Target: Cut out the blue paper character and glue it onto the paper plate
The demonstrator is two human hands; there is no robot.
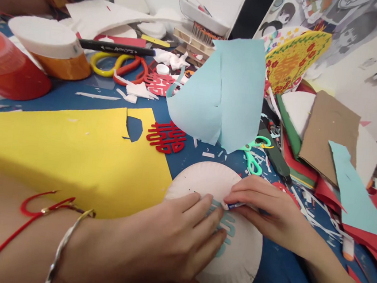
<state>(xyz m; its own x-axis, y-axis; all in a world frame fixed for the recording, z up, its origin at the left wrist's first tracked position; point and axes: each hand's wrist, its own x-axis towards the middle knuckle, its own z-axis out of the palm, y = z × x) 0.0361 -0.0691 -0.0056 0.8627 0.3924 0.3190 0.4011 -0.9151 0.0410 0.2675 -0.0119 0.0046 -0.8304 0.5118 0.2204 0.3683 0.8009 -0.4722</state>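
Note:
A white paper plate with a ribbed rim lies in front of me. On it rests a light blue paper cut-out, partly covered by my fingers. My left hand lies across the plate with its fingers spread, their tips on the cut-out. Between the thumb and fingers of my right hand is a small white and blue stick, its end at the upper edge of the cut-out. A red paper cut-out lies just beyond the plate, beside a yellow sheet.
Light blue paper stands beyond the plate, near green scissors. Red and orange jars are at the left, with yellow and red scissors beside them. Brown cardboard and coloured paper pile up at the right. Scraps litter the blue table.

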